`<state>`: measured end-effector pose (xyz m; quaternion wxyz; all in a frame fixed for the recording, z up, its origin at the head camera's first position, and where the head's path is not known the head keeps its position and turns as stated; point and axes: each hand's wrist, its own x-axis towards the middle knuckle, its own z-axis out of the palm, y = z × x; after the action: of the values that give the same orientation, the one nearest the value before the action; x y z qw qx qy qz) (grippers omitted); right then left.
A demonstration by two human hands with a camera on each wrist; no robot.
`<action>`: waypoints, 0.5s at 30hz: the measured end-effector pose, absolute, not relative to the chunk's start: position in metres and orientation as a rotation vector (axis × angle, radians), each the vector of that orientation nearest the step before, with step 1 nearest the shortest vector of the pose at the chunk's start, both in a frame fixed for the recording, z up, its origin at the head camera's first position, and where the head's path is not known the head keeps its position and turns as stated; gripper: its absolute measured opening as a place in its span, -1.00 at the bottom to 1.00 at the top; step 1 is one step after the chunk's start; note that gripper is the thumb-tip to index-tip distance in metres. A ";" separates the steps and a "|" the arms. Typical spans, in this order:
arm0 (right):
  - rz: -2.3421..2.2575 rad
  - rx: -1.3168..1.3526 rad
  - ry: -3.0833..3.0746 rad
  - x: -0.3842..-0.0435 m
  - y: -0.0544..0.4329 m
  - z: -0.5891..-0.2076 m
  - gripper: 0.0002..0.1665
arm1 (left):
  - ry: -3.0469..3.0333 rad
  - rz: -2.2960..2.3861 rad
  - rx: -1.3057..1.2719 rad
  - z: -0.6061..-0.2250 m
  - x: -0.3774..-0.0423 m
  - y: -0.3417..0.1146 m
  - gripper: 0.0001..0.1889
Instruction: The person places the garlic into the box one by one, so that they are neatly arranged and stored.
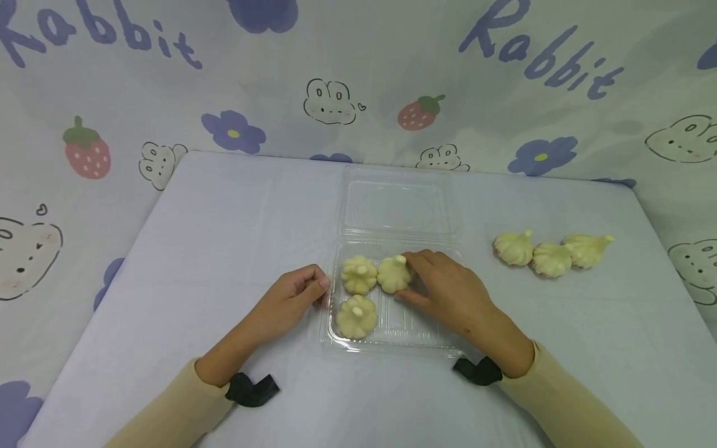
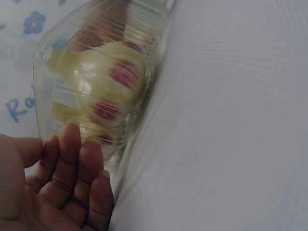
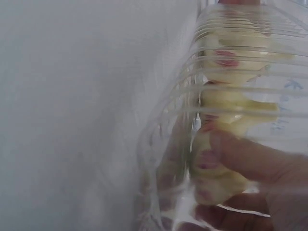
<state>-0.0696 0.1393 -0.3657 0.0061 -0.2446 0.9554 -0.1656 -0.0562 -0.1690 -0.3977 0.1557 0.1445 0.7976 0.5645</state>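
Note:
A clear plastic clamshell box (image 1: 417,345) lies with its lid (image 1: 398,208) folded back. Two garlic bulbs, one at the back left (image 1: 359,275) and one at the front left (image 1: 356,317), sit inside it. My right hand (image 1: 448,289) reaches into the box and grips a third garlic bulb (image 1: 394,274) between thumb and fingers, beside the back left one. At the left rim, my left hand (image 1: 294,298) pinches the box's edge between thumb and fingertips. Through the ribbed wall, the left wrist view shows a bulb (image 2: 113,72) with purple patches.
Three more garlic bulbs, a left one (image 1: 513,248), a middle one (image 1: 551,259) and a right one (image 1: 585,250), lie close together to the right of the box. A white cloth (image 1: 252,205) covers the table, with a printed curtain (image 1: 370,50) behind it.

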 end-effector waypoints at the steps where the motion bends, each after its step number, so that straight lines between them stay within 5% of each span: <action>1: -0.517 -0.765 2.989 -0.070 0.139 -0.366 -0.23 | 2.283 1.617 0.416 -0.398 -0.056 -0.169 -0.73; 15: -0.514 -0.731 2.983 -0.068 0.139 -0.368 -0.21 | 2.276 1.623 0.411 -0.397 -0.056 -0.169 -0.73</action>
<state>-0.0685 0.1388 -0.3682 0.0136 -0.2347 0.9578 -0.1651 -0.0559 -0.1692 -0.3970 0.1572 0.1437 0.7956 0.5672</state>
